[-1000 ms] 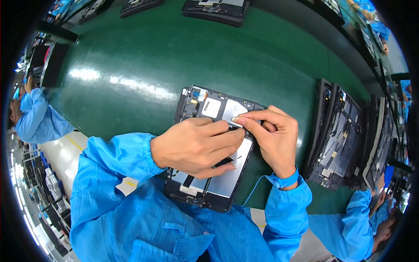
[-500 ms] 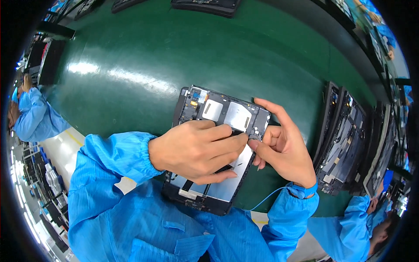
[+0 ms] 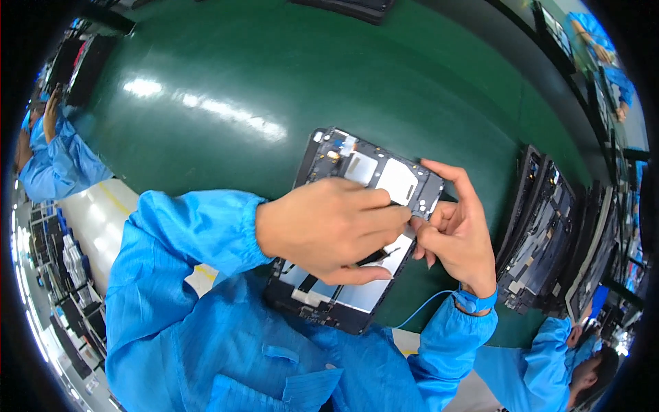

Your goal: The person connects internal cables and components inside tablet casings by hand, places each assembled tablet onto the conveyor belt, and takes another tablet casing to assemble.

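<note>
An opened tablet (image 3: pixel 379 169), its circuit board and silvery inner plates exposed, lies tilted near my body. Spread across its middle, my left hand (image 3: pixel 336 230) hides part of the inside. Its fingers are bent and close together, the tips meeting my right thumb at the tablet's right edge; whatever they pinch is hidden. My right hand (image 3: pixel 456 230) grips that edge, index finger along the upper right corner and thumb on top. A thin dark strip (image 3: pixel 374 258) shows below my left fingers. A blue wrist strap (image 3: pixel 473 300) with a cord circles my right wrist.
The tablet is over a green tabletop (image 3: pixel 220 75). At right stand several opened tablet parts (image 3: pixel 539 226) in a leaning row. More dark panels (image 3: pixel 350 7) lie at the far edge. Other people in blue sleeves (image 3: pixel 62 161) work at left and right, beside a dark rack (image 3: pixel 583 89).
The tablet has turned slightly clockwise, its upper end shifting right in view. My left hand has moved right with it; my right hand keeps its hold on the edge.
</note>
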### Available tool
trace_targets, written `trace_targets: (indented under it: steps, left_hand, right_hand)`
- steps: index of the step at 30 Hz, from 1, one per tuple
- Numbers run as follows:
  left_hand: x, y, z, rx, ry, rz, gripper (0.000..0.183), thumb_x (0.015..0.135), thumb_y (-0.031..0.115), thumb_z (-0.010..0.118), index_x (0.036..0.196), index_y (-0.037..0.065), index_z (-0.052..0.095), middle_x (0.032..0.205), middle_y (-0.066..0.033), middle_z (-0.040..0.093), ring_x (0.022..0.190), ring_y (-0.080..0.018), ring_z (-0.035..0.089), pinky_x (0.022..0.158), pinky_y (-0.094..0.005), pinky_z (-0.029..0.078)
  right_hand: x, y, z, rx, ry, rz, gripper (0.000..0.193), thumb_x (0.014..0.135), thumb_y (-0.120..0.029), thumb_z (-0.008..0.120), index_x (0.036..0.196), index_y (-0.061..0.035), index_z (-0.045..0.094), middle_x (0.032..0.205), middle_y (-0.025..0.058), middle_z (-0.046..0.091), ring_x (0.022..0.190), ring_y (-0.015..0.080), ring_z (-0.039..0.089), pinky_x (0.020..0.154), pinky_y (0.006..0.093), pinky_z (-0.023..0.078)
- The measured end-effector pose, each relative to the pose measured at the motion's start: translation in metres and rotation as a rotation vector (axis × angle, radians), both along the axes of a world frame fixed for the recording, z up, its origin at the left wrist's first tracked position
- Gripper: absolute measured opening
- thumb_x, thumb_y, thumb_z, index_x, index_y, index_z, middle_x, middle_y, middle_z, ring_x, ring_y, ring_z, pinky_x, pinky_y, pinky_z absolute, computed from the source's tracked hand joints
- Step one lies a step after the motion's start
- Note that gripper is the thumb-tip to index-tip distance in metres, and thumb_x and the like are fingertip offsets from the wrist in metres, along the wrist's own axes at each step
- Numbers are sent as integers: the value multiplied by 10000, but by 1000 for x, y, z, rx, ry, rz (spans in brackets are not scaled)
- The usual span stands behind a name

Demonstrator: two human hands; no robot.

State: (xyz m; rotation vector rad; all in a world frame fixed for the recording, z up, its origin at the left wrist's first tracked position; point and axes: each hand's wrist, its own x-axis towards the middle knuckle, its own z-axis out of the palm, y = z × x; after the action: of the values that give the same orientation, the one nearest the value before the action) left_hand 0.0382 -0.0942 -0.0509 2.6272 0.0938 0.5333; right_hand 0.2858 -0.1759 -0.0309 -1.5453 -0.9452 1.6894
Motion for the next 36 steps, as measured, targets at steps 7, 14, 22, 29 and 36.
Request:
trace_targets:
  steps: [7, 14, 22, 29, 36]
  left_hand:
    - [-61, 15, 6, -282, -293, 260, 538, 986, 497, 676, 1175, 4, 784, 1193, -170, 728, 936, -323, 668, 796, -465, 560]
    - [-129, -9, -18, 9, -255, 191, 203, 911, 190, 719, 993, 34, 819, 915, -101, 725, 738, -277, 648, 627, -399, 529]
    - [-88, -26, 5, -629, 39, 793, 181, 920, 159, 829, 1042, 28, 802, 868, -126, 804, 681, -240, 718, 601, -374, 548]
    - [-83, -31, 8, -890, -35, 822, 105, 912, 89, 816, 936, -12, 799, 845, -146, 815, 708, -184, 759, 673, -345, 599]
    - [-68, -36, 4, -964, -38, 855, 112, 846, 42, 818, 920, -33, 781, 807, -91, 788, 749, -141, 746, 689, -317, 598]
  right_hand:
    - [-23, -26, -3, 431, -308, -339, 728, 1010, -15, 726, 1674, -59, 433, 719, -49, 539, 663, 67, 546, 590, 259, 437]
    - [-95, -7, 21, 1122, -637, 380, 418, 808, -7, 773, 1219, -72, 748, 1103, 113, 663, 997, 344, 633, 813, 425, 524]
    - [-118, 22, 5, 1029, -679, 334, 441, 817, 52, 716, 1248, -39, 738, 1233, 164, 667, 1103, 373, 638, 942, 474, 543]
    - [-112, 5, 7, 997, -688, 117, 454, 839, 78, 652, 1268, -32, 749, 1264, 186, 678, 1111, 382, 637, 961, 458, 553]
    - [-109, 7, -5, 1044, -679, 33, 470, 820, 79, 646, 1268, -18, 745, 1252, 198, 680, 1102, 384, 631, 976, 473, 527]
